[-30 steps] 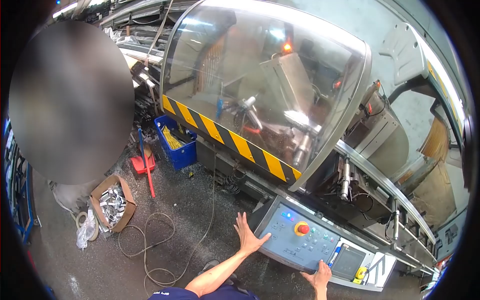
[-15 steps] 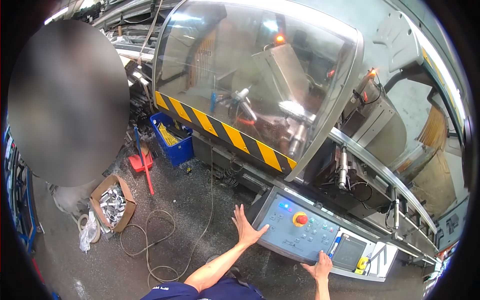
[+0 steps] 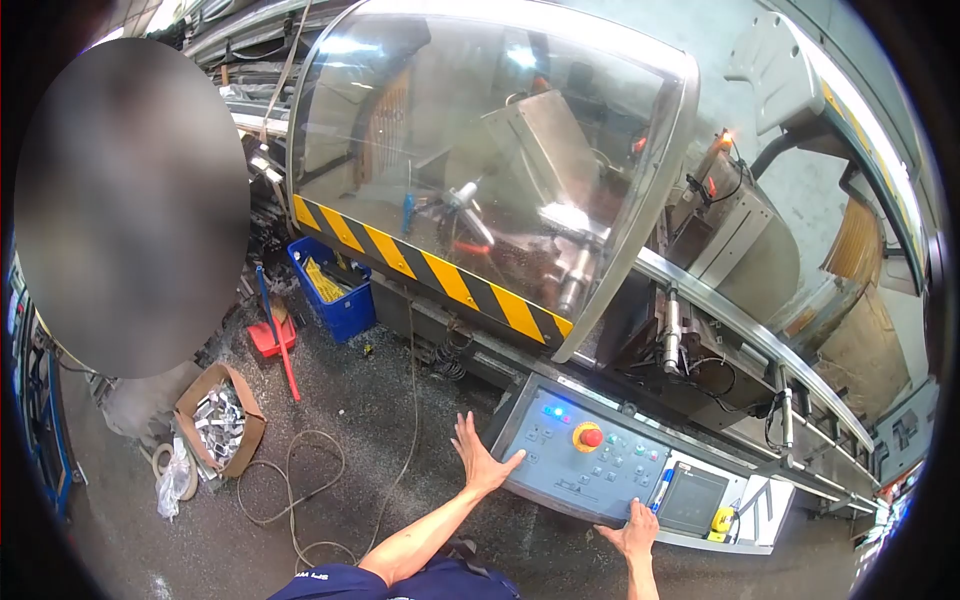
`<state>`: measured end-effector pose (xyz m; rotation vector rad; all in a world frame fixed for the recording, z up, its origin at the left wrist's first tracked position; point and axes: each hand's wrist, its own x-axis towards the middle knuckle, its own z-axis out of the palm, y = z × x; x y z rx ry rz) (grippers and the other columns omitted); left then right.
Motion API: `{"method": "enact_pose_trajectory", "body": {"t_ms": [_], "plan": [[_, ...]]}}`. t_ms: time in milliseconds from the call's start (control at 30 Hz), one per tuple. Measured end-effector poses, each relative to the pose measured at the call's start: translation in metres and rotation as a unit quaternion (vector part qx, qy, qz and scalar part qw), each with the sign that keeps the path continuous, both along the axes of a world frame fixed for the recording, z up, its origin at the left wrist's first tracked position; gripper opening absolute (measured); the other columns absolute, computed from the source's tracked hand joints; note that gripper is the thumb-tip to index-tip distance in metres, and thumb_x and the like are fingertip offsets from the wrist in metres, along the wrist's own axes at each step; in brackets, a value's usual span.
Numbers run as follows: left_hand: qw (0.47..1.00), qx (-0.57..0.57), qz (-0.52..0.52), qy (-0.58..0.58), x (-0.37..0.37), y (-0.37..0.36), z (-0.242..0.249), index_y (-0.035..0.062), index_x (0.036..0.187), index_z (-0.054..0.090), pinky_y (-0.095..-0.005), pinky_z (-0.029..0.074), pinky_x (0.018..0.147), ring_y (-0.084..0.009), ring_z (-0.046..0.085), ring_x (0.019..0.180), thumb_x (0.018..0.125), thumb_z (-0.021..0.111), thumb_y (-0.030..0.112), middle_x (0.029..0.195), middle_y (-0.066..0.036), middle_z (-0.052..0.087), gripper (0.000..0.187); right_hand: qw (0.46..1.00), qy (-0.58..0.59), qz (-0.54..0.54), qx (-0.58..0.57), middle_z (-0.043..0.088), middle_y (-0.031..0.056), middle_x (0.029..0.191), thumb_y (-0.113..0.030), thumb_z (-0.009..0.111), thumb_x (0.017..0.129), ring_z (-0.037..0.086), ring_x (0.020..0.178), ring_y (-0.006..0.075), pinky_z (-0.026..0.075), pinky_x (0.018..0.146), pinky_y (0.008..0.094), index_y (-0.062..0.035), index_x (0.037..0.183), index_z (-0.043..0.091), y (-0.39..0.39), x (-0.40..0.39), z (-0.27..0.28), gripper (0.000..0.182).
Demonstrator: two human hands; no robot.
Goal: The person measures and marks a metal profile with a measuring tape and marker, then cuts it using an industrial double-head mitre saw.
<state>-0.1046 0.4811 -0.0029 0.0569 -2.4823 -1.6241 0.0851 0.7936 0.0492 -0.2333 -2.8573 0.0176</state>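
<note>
A grey control panel [image 3: 545, 467] with small buttons, lit blue lamps and a red emergency-stop button [image 3: 590, 437] on a yellow base lies below the machine. At its left edge my left hand [image 3: 482, 462] is spread, thumb touching the panel's side, holding nothing. My right hand [image 3: 634, 532] rests at the front edge, fingertips on the panel, thumb held apart. Just beyond those fingertips lies a blue-and-white marker [image 3: 661, 491], beside a dark screen [image 3: 694, 499]. A yellow tape measure [image 3: 723, 520] sits right of the screen.
A clear machine guard [image 3: 480, 150] with a black-and-yellow striped edge covers the cutting area. On the floor are a blue bin [image 3: 350, 312], a red dustpan [image 3: 270, 337], a cardboard box [image 3: 252, 440] of metal offcuts and a looping cable [image 3: 290, 500]. Someone stands at left, blurred.
The view has shifted slightly, so the machine and panel sit a little further left. Both hands keep nearly the same places at the panel. The orange lamp behind the guard has dimmed.
</note>
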Motion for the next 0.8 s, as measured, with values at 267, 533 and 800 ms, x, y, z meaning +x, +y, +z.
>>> {"method": "enact_pose_trajectory", "body": {"t_ms": [267,533,800], "plan": [[1.0,0.002,-0.005,0.007,-0.0008,0.0002,0.0005,0.0064,0.157,0.001,-0.0641,0.0,0.119,-0.0438,0.001,0.151,0.064,0.088,0.052,0.162,-0.028,0.002,0.135,1.0,-0.005,-0.01,-0.028,0.066,0.0147,0.093,-0.05,0.093,0.043,0.066,0.085,0.0321,0.051,0.078,0.0423,0.0084,0.115,0.061,0.0003,-0.0002,0.0008,0.097],[1.0,-0.004,-0.005,0.007,-0.0003,0.0004,0.0019,0.0059,0.157,0.0,-0.0638,-0.001,0.118,-0.0429,0.002,0.152,0.064,0.088,0.052,0.162,-0.029,0.001,0.137,0.999,0.003,-0.003,-0.043,0.064,0.0157,0.089,-0.046,0.094,0.043,0.065,0.084,0.0327,0.051,0.078,0.0426,0.0083,0.112,0.06,-0.0041,-0.0016,0.0075,0.094],[1.0,0.0,-0.002,0.003,0.0006,0.0001,0.004,0.0048,0.156,0.001,-0.0638,0.0,0.118,-0.0434,0.002,0.151,0.064,0.089,0.051,0.161,-0.029,0.003,0.136,0.999,-0.014,-0.014,-0.048,0.067,0.0156,0.092,-0.047,0.093,0.045,0.067,0.086,0.0322,0.052,0.078,0.0414,0.0088,0.115,0.06,-0.0037,-0.001,0.0086,0.096]]}}
